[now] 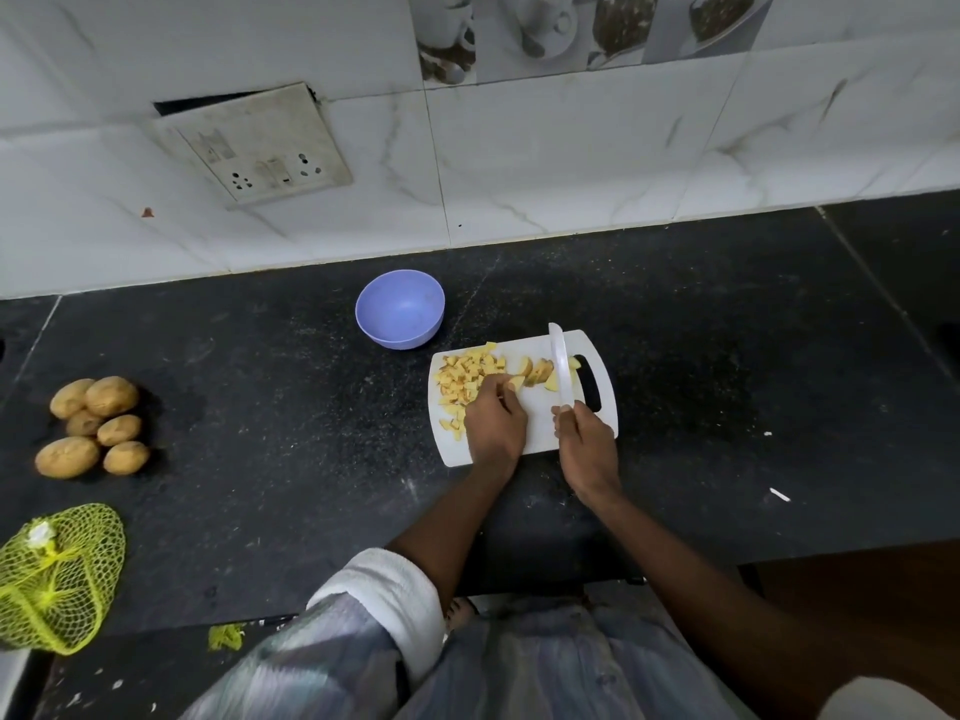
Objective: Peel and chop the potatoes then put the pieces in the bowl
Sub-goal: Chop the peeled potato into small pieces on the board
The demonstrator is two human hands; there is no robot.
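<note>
There is only one view, from a wide-angle camera worn on the head. It looks forward and steeply down at the black stone counter (260, 407), with the white marble-tiled wall (571, 163) behind at the top.

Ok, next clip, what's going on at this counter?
A person is chopping potato on a white cutting board. The right hand grips a white knife with its blade over the larger potato slices, while the left hand holds a slice steady. A pile of small cut pieces sits on the board's left side. The purple bowl is empty, and six whole potatoes wait unpeeled at the left.
</note>
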